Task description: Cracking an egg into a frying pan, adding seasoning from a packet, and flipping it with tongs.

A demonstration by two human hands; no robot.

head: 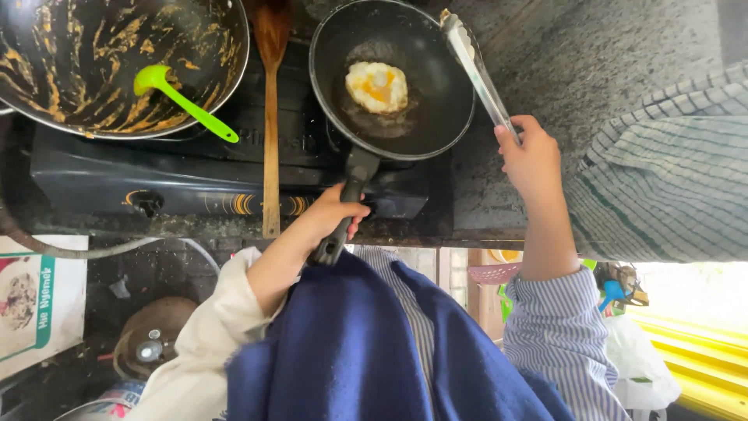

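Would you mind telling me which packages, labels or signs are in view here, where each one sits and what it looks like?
Printed package or carton: lower left, below the stove; flat, white, with a teal band and a round food picture.
Decorative marking: front panel of the dark stove; curved orange and yellow stripes.
No screens are visible.

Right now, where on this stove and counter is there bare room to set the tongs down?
The dark speckled stone counter is bare between the small black frying pan and the checked cloth; the right hand with the metal tongs is over it. The stove is crowded: large smeared wok, long wooden spatula, and the left hand on the pan's handle.
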